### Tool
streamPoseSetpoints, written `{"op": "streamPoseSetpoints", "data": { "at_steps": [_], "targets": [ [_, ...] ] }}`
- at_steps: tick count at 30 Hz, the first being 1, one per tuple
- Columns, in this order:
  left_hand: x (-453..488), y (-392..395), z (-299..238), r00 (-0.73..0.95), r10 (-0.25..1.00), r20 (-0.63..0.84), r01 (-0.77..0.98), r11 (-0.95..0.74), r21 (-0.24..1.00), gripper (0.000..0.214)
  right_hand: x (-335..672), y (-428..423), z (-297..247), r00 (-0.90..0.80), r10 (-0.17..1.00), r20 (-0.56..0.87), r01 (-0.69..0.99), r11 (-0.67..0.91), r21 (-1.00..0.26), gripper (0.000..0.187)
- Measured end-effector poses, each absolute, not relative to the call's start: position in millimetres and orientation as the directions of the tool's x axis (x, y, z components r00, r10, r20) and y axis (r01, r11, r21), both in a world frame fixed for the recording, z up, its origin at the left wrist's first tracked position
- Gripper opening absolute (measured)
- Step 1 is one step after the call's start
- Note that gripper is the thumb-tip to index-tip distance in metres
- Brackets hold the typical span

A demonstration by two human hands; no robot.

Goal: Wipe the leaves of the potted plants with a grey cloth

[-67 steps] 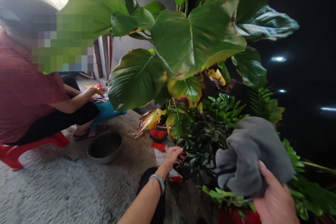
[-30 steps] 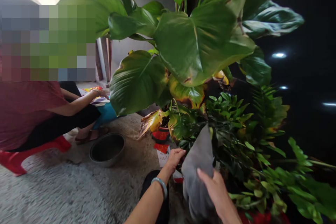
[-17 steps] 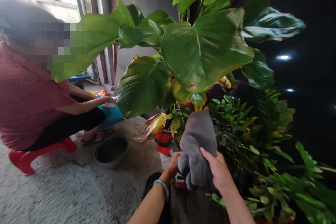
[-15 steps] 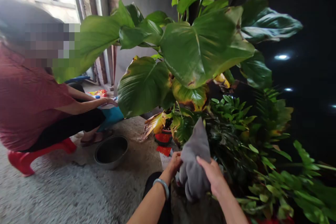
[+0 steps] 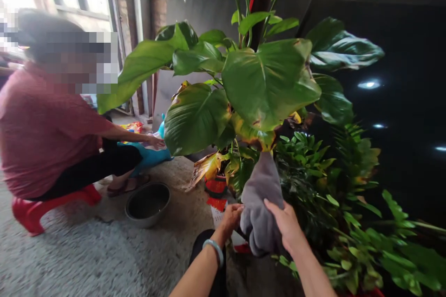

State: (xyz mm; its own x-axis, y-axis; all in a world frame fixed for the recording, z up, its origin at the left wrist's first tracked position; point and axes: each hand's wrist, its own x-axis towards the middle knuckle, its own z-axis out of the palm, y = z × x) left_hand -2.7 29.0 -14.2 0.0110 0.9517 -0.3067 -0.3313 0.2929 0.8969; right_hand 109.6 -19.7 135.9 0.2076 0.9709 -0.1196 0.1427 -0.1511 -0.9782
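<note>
A soft grey cloth point(image 5: 261, 209) hangs in folds between my two hands, its narrow upper end rising to the yellowed, brown-edged leaf point(image 5: 256, 137). Whether cloth and leaf touch, I cannot tell. At the cloth's left edge is my left hand point(image 5: 230, 219), with a pale bangle point(image 5: 215, 251) on the wrist and the fingers pinched together. My right hand point(image 5: 284, 223) grips the cloth from the right, thumb on top and the other fingers hidden behind it. Broad green leaves point(image 5: 265, 79) of a potted plant spread above both hands.
A person in a red shirt point(image 5: 52, 125) sits on a red stool point(image 5: 57, 206) at left, one hand on a blue object point(image 5: 151, 155). A grey basin point(image 5: 148, 204) stands on the concrete floor. Leafy low plants point(image 5: 348, 222) crowd the right side.
The view has shifted so that more of the plant's top shows. The cloth's upper end now reaches the yellowed leaf. The seated person's arm has stretched further over the blue object.
</note>
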Motion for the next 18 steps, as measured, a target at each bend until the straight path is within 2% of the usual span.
{"op": "streamPoseSetpoints", "data": {
  "at_steps": [2,4,6,8,10,11,14,18],
  "targets": [
    [-3.9,29.3,-12.0,0.014,0.951,-0.310,-0.274,0.302,0.913,0.026,110.7,-33.9,105.1,0.233,0.954,-0.189,0.149,-0.227,-0.962,0.031],
    [-6.4,28.9,-11.7,0.028,0.947,-0.320,-0.211,0.318,0.924,0.036,112.4,-57.7,79.5,0.262,0.939,-0.224,0.152,-0.270,-0.951,0.026],
    [-9.0,24.4,-11.1,0.050,0.943,-0.330,-0.166,0.333,0.928,0.045,115.4,-79.3,64.2,0.291,0.930,-0.225,0.143,-0.274,-0.951,0.026],
    [-11.0,12.5,-8.4,0.078,0.941,-0.331,-0.154,0.339,0.928,0.042,120.6,-90.4,57.7,0.276,0.931,-0.239,0.125,-0.281,-0.952,0.030],
    [-12.0,-7.6,-2.8,0.139,0.944,-0.299,-0.270,0.326,0.906,0.032,127.5,-91.4,54.6,0.252,0.931,-0.263,0.099,-0.295,-0.950,0.032],
    [-12.3,-20.1,0.7,0.174,0.947,-0.270,-0.365,0.317,0.876,0.034,130.8,-89.8,52.8,0.250,0.929,-0.272,0.084,-0.301,-0.950,0.032],
    [-12.5,-60.0,12.9,0.230,0.958,-0.170,-0.608,0.278,0.744,0.056,136.4,-86.6,44.1,0.249,0.924,-0.290,0.016,-0.303,-0.953,0.034],
    [-7.3,-97.8,28.1,0.188,0.976,-0.112,-0.636,0.208,0.743,0.074,131.5,-97.4,31.6,0.229,0.915,-0.332,-0.080,-0.322,-0.943,0.033]
  ]
}}
